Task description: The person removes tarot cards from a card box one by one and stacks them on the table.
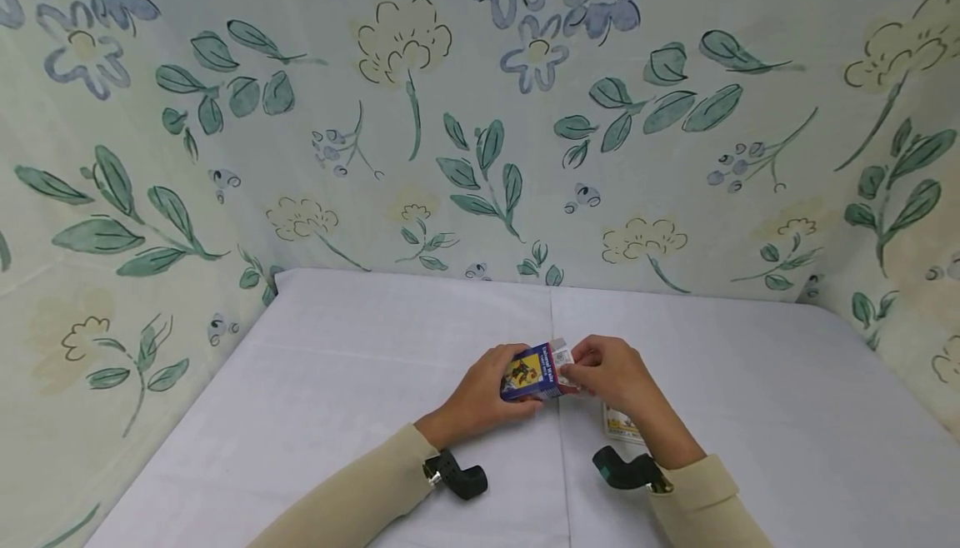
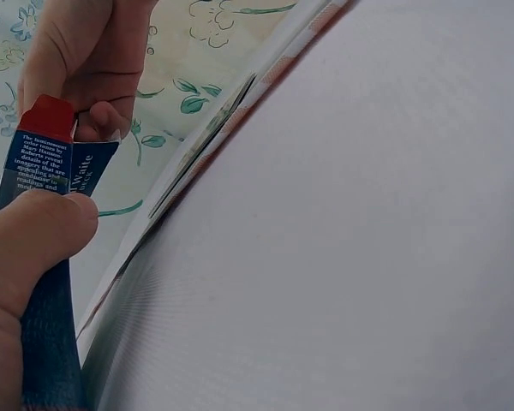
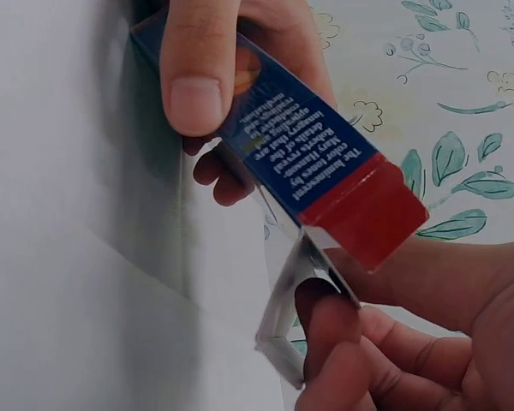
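Observation:
My left hand (image 1: 480, 390) grips a dark blue tarot card box (image 1: 527, 373) by its sides, thumb along the lettered narrow side in the left wrist view. The box is tilted, with a yellow picture on its front. At its right end, the thumb and fingers of my right hand (image 1: 618, 373) pinch the raised end flap. A red side tab (image 3: 373, 214) sticks out at that same end in the right wrist view. Below my right wrist, a stack of cards (image 1: 619, 425) with a picture on top lies on the table, partly hidden by the forearm.
A white cloth with a crease down the middle covers the table (image 1: 360, 331). Floral fabric (image 1: 495, 156) hangs behind it and at both sides. Each wrist wears a black camera mount (image 1: 465, 479) near the sleeve cuff.

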A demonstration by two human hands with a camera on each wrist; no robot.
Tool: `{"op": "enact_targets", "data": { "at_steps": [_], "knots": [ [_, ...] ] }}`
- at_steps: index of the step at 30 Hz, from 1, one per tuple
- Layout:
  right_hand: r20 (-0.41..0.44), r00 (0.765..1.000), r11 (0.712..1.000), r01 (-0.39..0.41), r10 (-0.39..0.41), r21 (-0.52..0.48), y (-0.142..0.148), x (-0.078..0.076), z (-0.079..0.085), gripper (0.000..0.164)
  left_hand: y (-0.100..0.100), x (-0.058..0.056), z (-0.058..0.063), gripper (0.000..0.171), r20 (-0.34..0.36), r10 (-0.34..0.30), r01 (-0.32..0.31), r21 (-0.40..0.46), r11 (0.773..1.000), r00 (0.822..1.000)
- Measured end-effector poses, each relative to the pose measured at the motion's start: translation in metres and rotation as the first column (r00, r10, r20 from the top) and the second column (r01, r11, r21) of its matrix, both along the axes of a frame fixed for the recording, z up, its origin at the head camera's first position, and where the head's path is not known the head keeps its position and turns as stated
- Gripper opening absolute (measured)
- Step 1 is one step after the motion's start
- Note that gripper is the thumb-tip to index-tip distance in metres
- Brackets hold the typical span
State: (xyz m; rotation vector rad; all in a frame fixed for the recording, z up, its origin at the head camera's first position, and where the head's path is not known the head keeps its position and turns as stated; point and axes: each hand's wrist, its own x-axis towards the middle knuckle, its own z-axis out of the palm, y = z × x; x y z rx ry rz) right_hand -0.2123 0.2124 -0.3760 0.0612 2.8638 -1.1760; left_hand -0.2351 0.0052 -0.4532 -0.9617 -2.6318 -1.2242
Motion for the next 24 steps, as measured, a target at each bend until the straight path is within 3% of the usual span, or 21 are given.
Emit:
{"op": "enact_targets", "data": {
  "at_steps": [24],
  "knots": [
    [0.044,0.999,0.998,-0.004,0.007,-0.058,0.012,0.001,0.008,0.032,0.0,0.001,0.002,0.077,0.008,-0.004,0.004,0.008,1.0,1.0]
  ]
}}
